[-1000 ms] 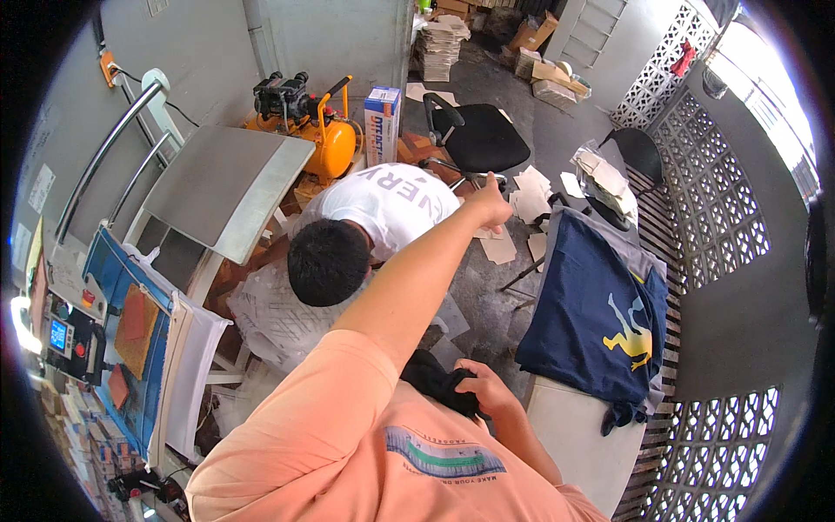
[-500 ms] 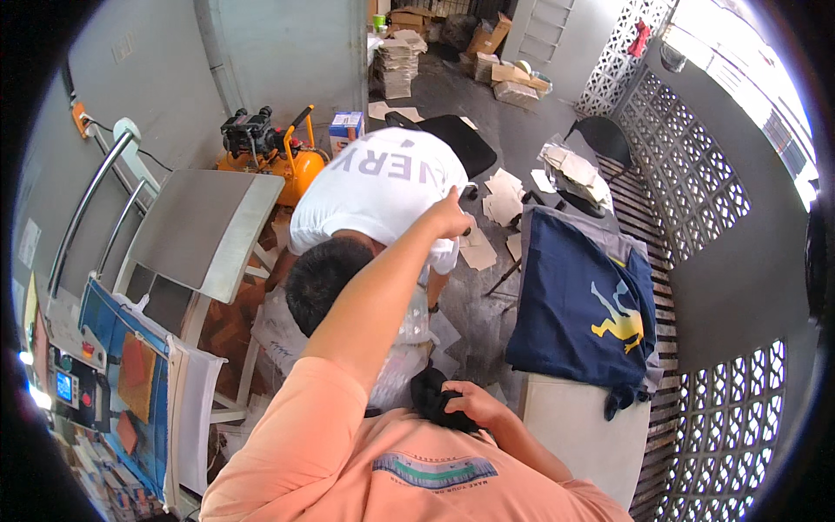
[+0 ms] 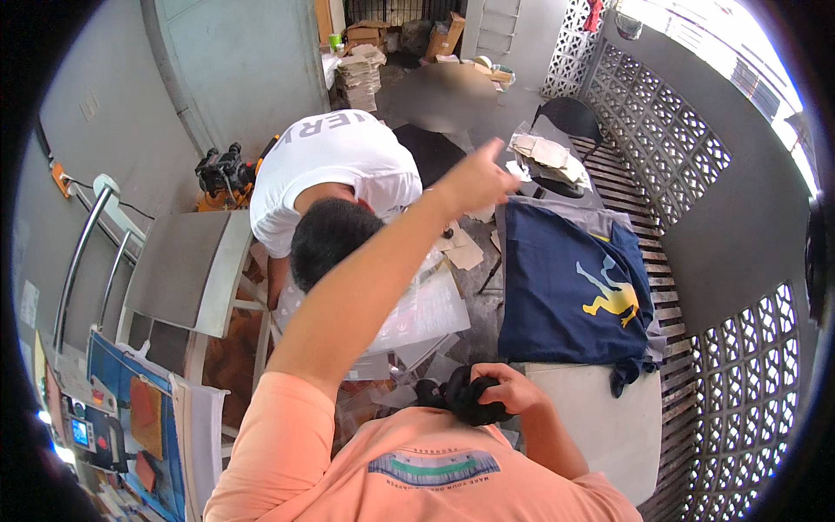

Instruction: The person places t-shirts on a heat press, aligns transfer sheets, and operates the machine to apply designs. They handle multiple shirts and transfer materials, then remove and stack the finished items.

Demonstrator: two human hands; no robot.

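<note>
Right hand [image 3: 515, 391] curled round black bundle [image 3: 474, 403]; left hand [image 3: 481, 180] partly open

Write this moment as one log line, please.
Left hand: outstretched, looks empty | Right hand: gripping black bundle | Nearby: bent-over co-worker, navy printed cloth
</note>
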